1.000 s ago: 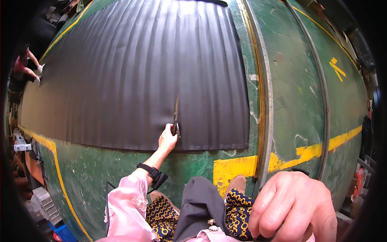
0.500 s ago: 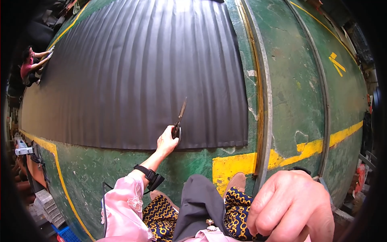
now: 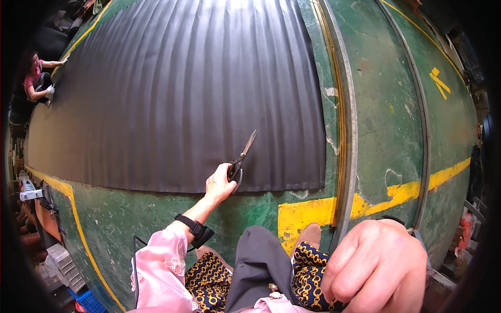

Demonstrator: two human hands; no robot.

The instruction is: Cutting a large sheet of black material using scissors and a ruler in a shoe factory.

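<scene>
My left hand (image 3: 219, 183) grips a pair of scissors (image 3: 243, 157) by the dark handles. Their blades look closed and point away from me, over the near edge of a large black rubber-like sheet (image 3: 203, 99). Long ripples run across that sheet, which lies spread on the green floor. Close to the camera at the lower right, my right hand (image 3: 376, 263) is closed with its fingers curled down. Whatever it may hold is hidden behind the knuckles.
Metal rails (image 3: 347, 130) run along the floor to the right of the sheet. Yellow lines (image 3: 308, 211) mark the floor. At the far left a co-worker (image 3: 37, 81) in pink crouches by the sheet's edge. A blue crate (image 3: 90, 301) and a grey crate (image 3: 65, 267) stand lower left.
My left hand has shifted slightly right, and the scissors have tilted further right. The co-worker has drawn one gloved hand back from the sheet. My right hand has hardly moved.
</scene>
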